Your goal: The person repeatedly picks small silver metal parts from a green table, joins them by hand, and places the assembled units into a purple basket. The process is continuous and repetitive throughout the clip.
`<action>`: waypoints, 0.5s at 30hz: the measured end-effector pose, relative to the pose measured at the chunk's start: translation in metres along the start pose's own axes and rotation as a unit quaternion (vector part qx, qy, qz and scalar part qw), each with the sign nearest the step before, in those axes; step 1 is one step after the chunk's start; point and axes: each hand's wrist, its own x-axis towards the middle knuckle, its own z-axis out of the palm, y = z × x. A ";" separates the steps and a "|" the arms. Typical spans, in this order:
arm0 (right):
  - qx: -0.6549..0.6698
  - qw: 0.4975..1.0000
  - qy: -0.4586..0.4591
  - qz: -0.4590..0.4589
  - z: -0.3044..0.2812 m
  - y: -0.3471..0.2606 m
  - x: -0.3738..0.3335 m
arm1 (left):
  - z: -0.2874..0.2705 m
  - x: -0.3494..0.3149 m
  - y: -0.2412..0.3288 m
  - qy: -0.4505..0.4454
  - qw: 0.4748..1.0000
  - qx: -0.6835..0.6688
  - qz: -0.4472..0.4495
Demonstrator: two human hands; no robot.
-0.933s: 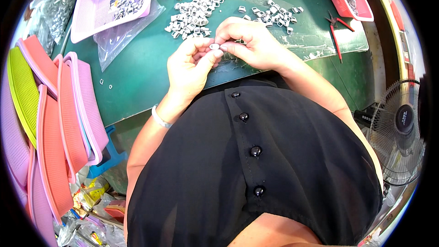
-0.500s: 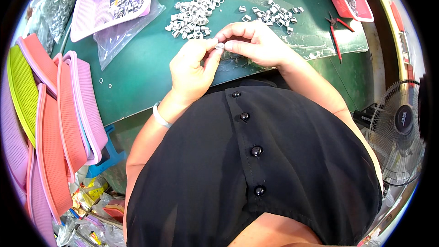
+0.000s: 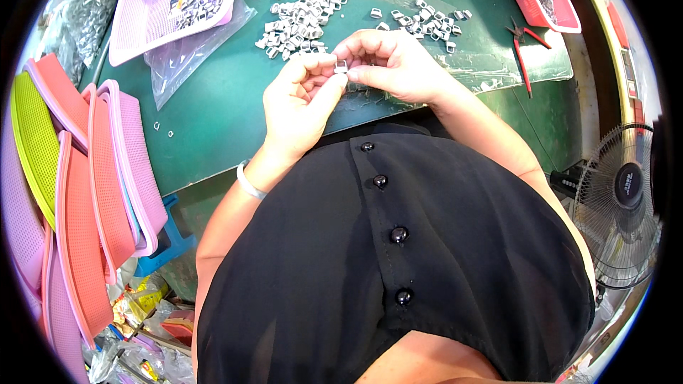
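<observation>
Above the near edge of the green worktop (image 3: 213, 117), a small grey looped piece (image 3: 341, 67) protrudes from the tips of the left hand (image 3: 293, 103), pinched by thumb and forefinger, while the right hand (image 3: 391, 67) curls its thumb and forefinger just beside it, whether gripping too I cannot tell.

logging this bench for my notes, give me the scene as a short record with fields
left hand: thumb and fingers pinch a grey piece
right hand: fingertips at that piece; grip unclear
table: green
large pile: loose grey pieces beyond the left hand
smaller pile: beyond the right hand
purple basket: far left, small pieces inside
red basket: far right, small parts inside
pliers: red handles, near table's right edge
</observation>
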 end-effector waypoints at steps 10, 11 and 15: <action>-0.189 0.979 0.057 -0.055 0.003 -0.006 0.005 | -0.006 0.002 -0.001 0.040 0.991 -0.104 -0.075; -0.236 0.966 0.082 -0.072 0.002 -0.002 0.008 | -0.008 0.002 0.000 0.043 0.986 -0.131 -0.093; -0.441 0.886 0.069 -0.124 0.000 0.001 0.025 | -0.024 0.000 -0.007 0.042 0.950 -0.270 -0.150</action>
